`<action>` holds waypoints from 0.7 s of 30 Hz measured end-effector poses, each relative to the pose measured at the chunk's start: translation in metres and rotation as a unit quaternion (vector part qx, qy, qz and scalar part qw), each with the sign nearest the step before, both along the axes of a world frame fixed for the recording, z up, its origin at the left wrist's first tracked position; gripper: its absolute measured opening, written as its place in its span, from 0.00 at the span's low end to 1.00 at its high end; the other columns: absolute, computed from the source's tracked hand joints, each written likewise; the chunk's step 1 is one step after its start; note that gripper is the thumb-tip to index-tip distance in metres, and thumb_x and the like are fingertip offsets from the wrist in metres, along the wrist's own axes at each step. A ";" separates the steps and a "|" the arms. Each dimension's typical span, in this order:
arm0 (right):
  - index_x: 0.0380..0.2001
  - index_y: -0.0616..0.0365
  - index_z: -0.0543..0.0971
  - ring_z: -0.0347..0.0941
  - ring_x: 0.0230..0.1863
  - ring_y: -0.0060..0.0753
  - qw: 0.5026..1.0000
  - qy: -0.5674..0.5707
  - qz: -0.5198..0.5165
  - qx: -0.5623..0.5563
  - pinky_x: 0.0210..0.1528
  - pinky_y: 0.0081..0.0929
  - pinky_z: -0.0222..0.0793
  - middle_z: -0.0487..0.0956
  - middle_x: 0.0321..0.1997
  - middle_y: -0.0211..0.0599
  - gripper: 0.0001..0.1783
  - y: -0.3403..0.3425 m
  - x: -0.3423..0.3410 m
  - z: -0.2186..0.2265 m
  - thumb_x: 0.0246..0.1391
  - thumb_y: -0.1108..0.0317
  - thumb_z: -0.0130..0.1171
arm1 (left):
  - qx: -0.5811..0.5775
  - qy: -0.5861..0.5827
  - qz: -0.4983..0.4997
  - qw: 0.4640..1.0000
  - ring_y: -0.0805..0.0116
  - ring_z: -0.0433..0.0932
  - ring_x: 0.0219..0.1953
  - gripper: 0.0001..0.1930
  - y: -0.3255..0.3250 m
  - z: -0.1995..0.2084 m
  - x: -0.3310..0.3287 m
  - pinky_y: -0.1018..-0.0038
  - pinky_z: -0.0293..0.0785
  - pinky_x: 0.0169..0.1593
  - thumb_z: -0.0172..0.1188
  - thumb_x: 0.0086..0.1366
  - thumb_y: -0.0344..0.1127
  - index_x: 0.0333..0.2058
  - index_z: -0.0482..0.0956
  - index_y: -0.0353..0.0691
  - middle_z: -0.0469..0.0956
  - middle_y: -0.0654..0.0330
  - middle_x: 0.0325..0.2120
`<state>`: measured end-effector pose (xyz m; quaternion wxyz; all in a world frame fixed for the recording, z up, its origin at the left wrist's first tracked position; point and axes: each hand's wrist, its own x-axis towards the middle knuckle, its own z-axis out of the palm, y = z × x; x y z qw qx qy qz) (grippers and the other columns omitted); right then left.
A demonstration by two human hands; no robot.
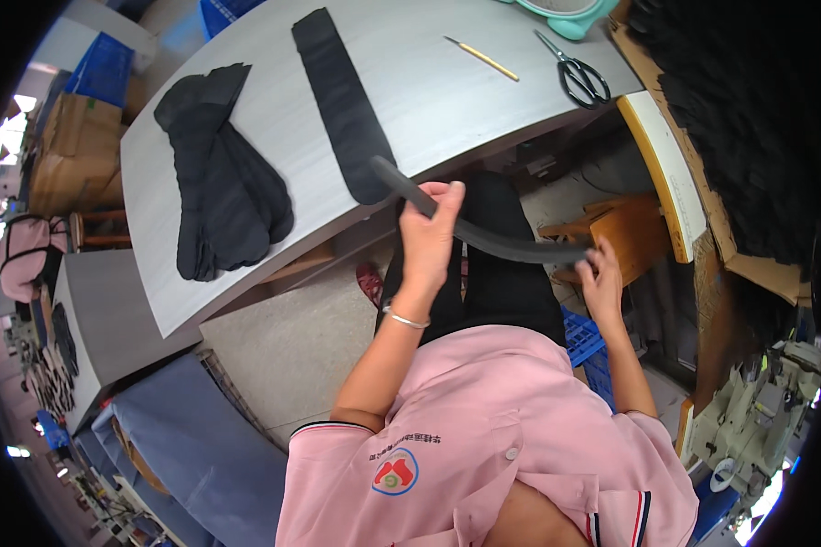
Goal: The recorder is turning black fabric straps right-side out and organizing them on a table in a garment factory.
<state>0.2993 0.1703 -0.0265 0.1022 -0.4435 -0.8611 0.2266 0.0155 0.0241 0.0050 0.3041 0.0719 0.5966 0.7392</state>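
Closest to us is the pink shirt (483, 392), and past it both forearms reach out over black trousers (502, 305). The left hand (431, 235) (we see a pale bracelet (406, 318) on its wrist) has its grip clasped on a long black strip (513, 244), thumb against fingers. The strip hangs above the lap in a shallow curve, running from beyond the left hand to the right hand (602, 284). There the fingertips meet its end, but blur softens that spot, so we cannot tell whether the right grip is closed on it.

Beyond, on the pale counter (420, 100), we find a long black piece (342, 105) lying flat, its rounded near end behind the strip's left tip. To its left, several black pieces (223, 187) overlap in a fanned pile. Farther right lie scissors (581, 77) with black handles and, left of them, a slim yellowish tool (483, 58). A teal-rimmed object (579, 23) sits at the far edge of our view.
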 end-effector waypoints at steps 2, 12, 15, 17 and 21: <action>0.47 0.68 0.77 0.65 0.65 0.59 0.993 0.114 0.016 0.038 0.66 0.41 0.59 0.65 0.68 0.58 0.17 -0.002 -0.058 0.033 0.58 0.68 0.57 | -0.068 0.077 0.039 0.994 0.79 0.68 0.27 0.19 0.006 -0.010 0.011 0.79 0.67 0.34 0.72 0.59 0.45 0.36 0.75 0.37 0.72 0.69 0.24; 0.62 0.69 0.67 0.63 0.69 0.49 0.942 0.052 0.065 0.325 0.74 0.51 0.46 0.64 0.70 0.50 0.28 0.015 -0.162 0.090 0.58 0.73 0.54 | -0.084 0.104 0.089 0.987 0.79 0.67 0.27 0.19 0.005 -0.008 -0.001 0.79 0.67 0.33 0.74 0.57 0.41 0.36 0.74 0.36 0.69 0.68 0.24; 0.60 0.64 0.71 0.70 0.62 0.51 0.950 -0.125 0.053 0.280 0.71 0.50 0.55 0.65 0.68 0.50 0.24 0.055 -0.102 0.054 0.60 0.71 0.54 | -0.101 0.087 0.106 0.985 0.79 0.66 0.27 0.20 0.006 -0.010 -0.006 0.80 0.67 0.33 0.75 0.57 0.40 0.35 0.74 0.36 0.69 0.69 0.24; 0.57 0.59 0.74 0.73 0.57 0.53 0.961 -0.214 -0.027 0.175 0.65 0.49 0.64 0.70 0.65 0.50 0.22 0.043 -0.091 0.063 0.60 0.69 0.56 | -0.112 0.098 0.094 0.984 0.78 0.67 0.26 0.21 0.009 -0.019 -0.002 0.78 0.67 0.33 0.75 0.55 0.41 0.36 0.74 0.35 0.70 0.68 0.23; 0.54 0.60 0.77 0.73 0.57 0.53 0.977 0.158 0.122 0.072 0.61 0.42 0.67 0.72 0.62 0.52 0.24 0.000 -0.143 0.089 0.56 0.60 0.64 | -0.142 0.144 0.025 0.979 0.73 0.70 0.26 0.21 0.030 -0.020 0.021 0.73 0.70 0.33 0.75 0.55 0.40 0.39 0.75 0.35 0.72 0.64 0.23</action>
